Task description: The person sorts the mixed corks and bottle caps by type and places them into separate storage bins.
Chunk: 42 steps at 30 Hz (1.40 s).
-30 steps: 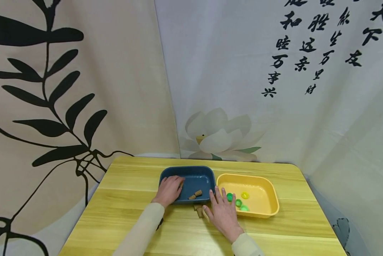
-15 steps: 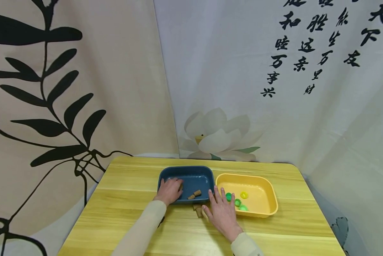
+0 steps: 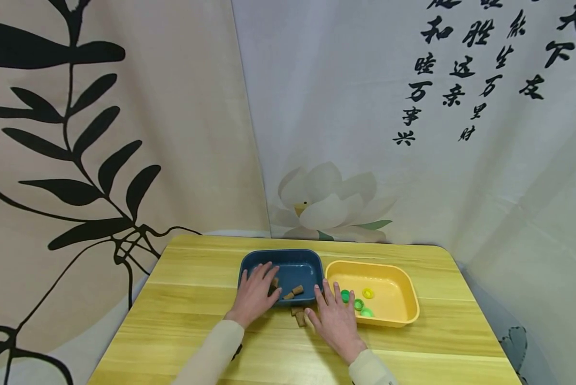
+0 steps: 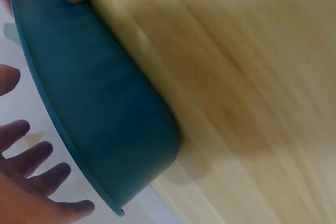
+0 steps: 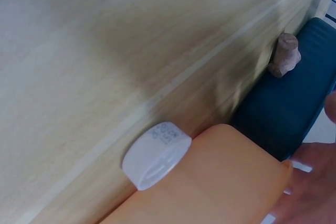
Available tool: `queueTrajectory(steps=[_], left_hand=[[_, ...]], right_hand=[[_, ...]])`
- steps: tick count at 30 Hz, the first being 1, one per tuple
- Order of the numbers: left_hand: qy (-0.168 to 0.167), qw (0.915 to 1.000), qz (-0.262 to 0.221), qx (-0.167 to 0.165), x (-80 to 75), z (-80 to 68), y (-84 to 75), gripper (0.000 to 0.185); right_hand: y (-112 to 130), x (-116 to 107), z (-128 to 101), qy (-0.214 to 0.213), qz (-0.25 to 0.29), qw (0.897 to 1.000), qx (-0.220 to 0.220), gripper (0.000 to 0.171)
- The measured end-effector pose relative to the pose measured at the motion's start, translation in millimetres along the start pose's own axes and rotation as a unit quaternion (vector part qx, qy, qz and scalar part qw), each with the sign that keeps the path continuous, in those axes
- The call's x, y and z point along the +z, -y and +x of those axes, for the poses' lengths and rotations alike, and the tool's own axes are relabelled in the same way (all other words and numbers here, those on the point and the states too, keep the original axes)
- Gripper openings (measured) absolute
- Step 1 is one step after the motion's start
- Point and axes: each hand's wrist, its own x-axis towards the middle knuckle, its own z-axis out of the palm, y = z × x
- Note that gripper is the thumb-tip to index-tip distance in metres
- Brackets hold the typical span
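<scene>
In the head view, my left hand hovers over the left part of the blue tray, fingers spread and partly straight. Brown corks show beside its thumb, partly hidden by the hand; a pair of corks lies further right in the tray. My right hand is spread at the near left corner of the yellow tray, fingertips right at its rim. That tray holds several green and yellow bottle caps. From the left wrist, the fingers appear above the blue tray's rim.
More corks lie on the wooden table against the blue tray's near side. In the right wrist view a white cap with printing leans by the yellow tray's near wall. A printed curtain hangs behind.
My left hand's curled fingers have opened and lifted from the blue tray's floor, the hand shifting slightly nearer. Corks under it now show. The right hand has stayed in place.
</scene>
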Motion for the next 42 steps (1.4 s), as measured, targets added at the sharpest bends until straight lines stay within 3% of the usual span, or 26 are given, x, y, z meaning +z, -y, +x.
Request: queueTrajectory(steps=[6, 18, 27, 33, 38, 42], left_hand=[[-0.026, 0.9994, 0.001, 0.023, 2.4, -18.0, -7.7, 0.063], [-0.036, 0.9959, 0.032, 0.076, 4.7, -48.2, -23.2, 0.072], [-0.058, 0.984, 0.031, 0.166, 14.8, -63.7, -37.1, 0.068], [-0.024, 0.9749, 0.051, 0.215, 22.2, -66.5, -48.0, 0.06], [0.027, 0.9724, 0.069, 0.221, 28.8, -67.2, -57.9, 0.062], [0.047, 0.9729, 0.077, 0.213, 35.2, -68.7, -61.6, 0.066]], right_hand=[[-2, -1, -1, 0.005, -0.005, 1.0, -0.002, 0.066], [-13, -4, 0, -0.014, -0.016, 1.0, -0.001, 0.068], [-21, -9, 5, -0.007, -0.008, 1.0, -0.003, 0.066], [-22, -8, 6, 0.0, 0.002, 1.0, -0.003, 0.066], [-22, -7, 4, 0.003, 0.003, 1.0, -0.002, 0.066], [-22, -4, 4, 0.005, 0.008, 1.0, -0.001, 0.066]])
